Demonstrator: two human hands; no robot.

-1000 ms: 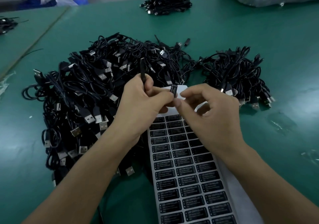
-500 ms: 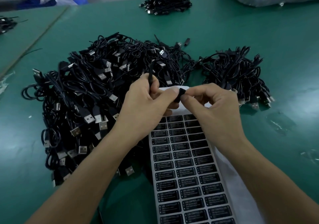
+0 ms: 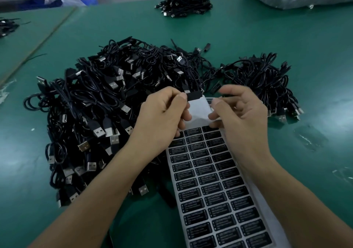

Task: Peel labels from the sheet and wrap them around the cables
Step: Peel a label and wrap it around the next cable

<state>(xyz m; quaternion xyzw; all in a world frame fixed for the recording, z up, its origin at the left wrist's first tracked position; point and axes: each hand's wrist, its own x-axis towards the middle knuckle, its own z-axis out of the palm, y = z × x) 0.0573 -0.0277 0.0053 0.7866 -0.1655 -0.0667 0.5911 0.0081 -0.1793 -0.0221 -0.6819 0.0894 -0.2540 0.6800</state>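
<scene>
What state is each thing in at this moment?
Left hand, pinching the labelled cable.
Labelled cable, held above the sheet's top edge.
Right hand, fingers loose, nothing seen held.
Label sheet, flat on the table, top rows peeled bare.
Cable pile, loose tangled heap.

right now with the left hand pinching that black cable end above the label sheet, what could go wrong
The left hand pinches the cable end right beside the tangled cable pile, so it could snag there or drop and get lost among the others. The right hand is blurred at the label sheet, by its bare top; a careless brush might lift or crease the nearest labels.
</scene>
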